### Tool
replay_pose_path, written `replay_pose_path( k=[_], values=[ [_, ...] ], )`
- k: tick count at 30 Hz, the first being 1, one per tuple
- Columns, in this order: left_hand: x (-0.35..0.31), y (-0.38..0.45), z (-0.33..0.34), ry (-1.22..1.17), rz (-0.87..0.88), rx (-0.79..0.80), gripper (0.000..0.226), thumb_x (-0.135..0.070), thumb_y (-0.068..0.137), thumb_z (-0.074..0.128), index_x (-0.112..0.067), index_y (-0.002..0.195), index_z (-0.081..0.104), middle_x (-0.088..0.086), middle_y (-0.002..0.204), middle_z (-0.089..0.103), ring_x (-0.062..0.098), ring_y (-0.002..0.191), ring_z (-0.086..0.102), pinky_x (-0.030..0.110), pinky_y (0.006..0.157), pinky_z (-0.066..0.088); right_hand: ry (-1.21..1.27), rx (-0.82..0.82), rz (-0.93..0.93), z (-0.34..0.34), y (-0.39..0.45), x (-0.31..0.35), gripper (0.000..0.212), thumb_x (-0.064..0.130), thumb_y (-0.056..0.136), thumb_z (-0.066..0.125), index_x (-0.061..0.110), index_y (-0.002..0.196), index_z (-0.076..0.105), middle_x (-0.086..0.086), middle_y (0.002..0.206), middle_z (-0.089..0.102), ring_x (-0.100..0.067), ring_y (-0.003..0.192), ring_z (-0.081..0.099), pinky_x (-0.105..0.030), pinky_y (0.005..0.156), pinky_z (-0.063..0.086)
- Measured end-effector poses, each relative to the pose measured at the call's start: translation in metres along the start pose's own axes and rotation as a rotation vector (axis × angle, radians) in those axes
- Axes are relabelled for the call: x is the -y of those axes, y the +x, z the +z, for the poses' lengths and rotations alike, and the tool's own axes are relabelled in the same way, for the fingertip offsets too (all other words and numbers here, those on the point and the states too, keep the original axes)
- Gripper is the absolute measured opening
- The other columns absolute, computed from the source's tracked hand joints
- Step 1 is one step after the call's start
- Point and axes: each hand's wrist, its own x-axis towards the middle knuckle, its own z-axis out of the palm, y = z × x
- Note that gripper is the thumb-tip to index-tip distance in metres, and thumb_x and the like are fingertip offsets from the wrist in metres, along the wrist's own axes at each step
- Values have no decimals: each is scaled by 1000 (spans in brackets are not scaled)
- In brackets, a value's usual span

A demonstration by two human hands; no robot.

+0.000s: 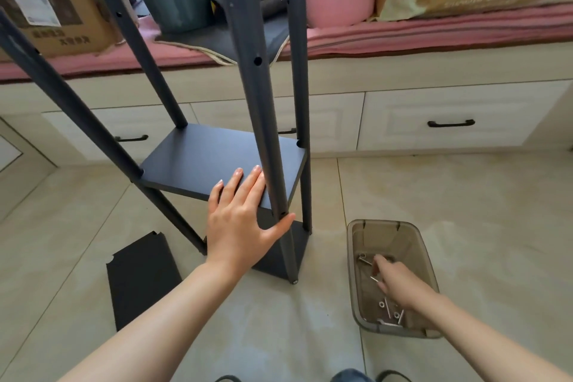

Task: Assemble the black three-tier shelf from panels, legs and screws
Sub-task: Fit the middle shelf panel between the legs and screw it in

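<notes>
My left hand is pressing flat and unclenched on the rigid middle panel, thumb against the near leg. Off to its right, my right hand is reaching among small, slippery screws in the bin, possibly pinching one; I cannot tell.

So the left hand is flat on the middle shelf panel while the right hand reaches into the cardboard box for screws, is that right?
Not quite. In the head view the right hand reaches into a clear smoky plastic bin on the floor, where the screws lie, not a cardboard box. The rest holds: the left hand lies flat on the middle shelf panel.
</notes>
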Motion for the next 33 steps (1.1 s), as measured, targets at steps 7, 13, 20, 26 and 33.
replay_pose_path(
  k=[7,13,20,26,33],
  values=[
    [1,1,-7,2,3,78,87,-80,85,40,-21,149,48,-3,156,42,24,150,29,47,123,19,563,-232,-146,-62,-49,75,16,19,89,72,25,80,60,5,66,69,1,53,61,-12,51,44],
    [4,-2,-13,20,9,135,97,-89,82,19,-27,156,35,-8,163,29,20,153,18,44,125,12,830,-226,-291,-107,-97,141,3,15,87,73,17,88,71,-2,75,75,-16,69,73,-24,66,58],
    [9,-13,-20,36,28,155,101,-90,79,12,-29,158,29,-10,164,24,19,154,16,43,125,11,715,-276,-398,-115,-127,166,11,10,85,75,19,91,72,0,78,75,-13,73,74,-27,72,61],
    [14,-13,-23,1,69,146,99,-88,80,20,-27,158,28,-9,163,26,20,153,19,41,123,12,640,-376,-509,-105,-123,175,13,9,85,75,20,87,68,3,75,73,-10,70,73,-24,71,59],
    [24,-6,-12,10,130,185,98,-66,83,64,-32,160,14,-11,166,14,18,155,8,37,123,1,599,-435,-509,-98,-103,180,14,8,85,75,19,82,66,6,72,71,-10,69,72,-27,69,59]
  ],
)
